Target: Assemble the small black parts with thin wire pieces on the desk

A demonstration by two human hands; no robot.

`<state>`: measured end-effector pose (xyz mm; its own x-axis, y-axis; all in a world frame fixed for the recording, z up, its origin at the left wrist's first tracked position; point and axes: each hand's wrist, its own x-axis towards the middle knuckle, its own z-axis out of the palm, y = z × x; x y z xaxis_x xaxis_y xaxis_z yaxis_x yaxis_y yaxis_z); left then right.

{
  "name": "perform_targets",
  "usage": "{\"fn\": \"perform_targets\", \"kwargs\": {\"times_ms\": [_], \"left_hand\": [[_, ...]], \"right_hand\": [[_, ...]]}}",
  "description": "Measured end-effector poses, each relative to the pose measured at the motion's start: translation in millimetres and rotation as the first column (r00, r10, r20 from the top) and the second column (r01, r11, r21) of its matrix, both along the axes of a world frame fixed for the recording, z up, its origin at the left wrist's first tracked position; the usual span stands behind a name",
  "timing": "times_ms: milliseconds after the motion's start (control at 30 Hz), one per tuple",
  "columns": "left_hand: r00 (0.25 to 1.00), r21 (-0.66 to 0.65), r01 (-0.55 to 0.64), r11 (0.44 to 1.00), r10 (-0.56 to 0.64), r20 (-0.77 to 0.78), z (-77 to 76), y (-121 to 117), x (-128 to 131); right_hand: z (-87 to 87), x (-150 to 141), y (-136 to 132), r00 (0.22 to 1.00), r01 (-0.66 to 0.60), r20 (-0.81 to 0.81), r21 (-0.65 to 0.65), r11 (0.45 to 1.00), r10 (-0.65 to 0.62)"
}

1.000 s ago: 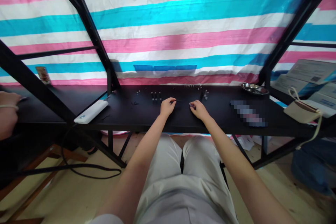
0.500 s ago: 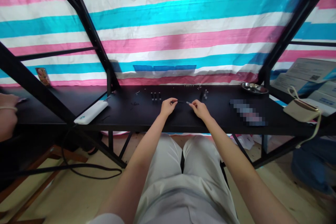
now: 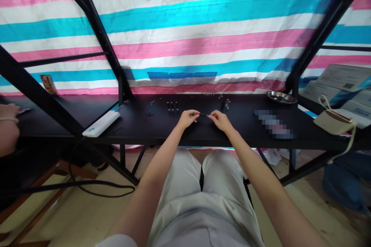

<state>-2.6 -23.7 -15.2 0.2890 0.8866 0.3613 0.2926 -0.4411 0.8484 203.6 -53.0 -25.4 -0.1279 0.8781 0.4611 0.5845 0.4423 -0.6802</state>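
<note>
Overall, a black workbench (image 3: pixel 246 133) spans the view and serves as the reference for all positions. A white power bank (image 3: pixel 101 123) lies toward its left end, a steel dish (image 3: pixel 281 97) sits at its far right edge, and a row of small upright black parts (image 3: pixel 172 106) stands near its far edge, left of centre. Risk: the short dark piece (image 3: pixel 204 115) at the bench centre is thin, so a slackened pinch could drop it among the loose bits of wire (image 3: pixel 152 102), and a sideways knock could topple the upright parts. The left forearm (image 3: pixel 153 170) and right forearm (image 3: pixel 255 170) reach forward and converge. The left hand (image 3: pixel 188 119) and right hand (image 3: pixel 220 120) face each other, each in a narrow pinch on the piece; exact fingertip contact is too small to resolve
</note>
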Motion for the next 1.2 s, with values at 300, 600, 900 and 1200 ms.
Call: {"fn": "perform_targets", "kwargs": {"times_ms": [300,600,900,1200], "left_hand": [[0.984,-0.171,0.146,0.974,-0.126,0.125,4.1,-5.9,3.7],[0.977,-0.199,0.198,0.960,-0.178,0.115,6.0,-11.8,18.2],[0.980,-0.183,0.125,0.975,-0.093,0.177,10.6,-15.1,18.3],[0.954,-0.365,0.207,0.907,-0.105,0.280,13.7,-10.5,33.3]], "right_hand": [[-3.1,-0.8,3.5,0.978,-0.034,-0.207,-0.078,0.996,0.018],[5.0,-3.9,-1.8,0.999,0.032,0.017,-0.034,0.999,-0.031],[-5.9,0.1,5.9,0.998,-0.027,-0.057,-0.050,0.998,0.025],[-10.1,-1.2,13.4,0.906,-0.167,-0.392,0.020,0.986,0.162]]}}
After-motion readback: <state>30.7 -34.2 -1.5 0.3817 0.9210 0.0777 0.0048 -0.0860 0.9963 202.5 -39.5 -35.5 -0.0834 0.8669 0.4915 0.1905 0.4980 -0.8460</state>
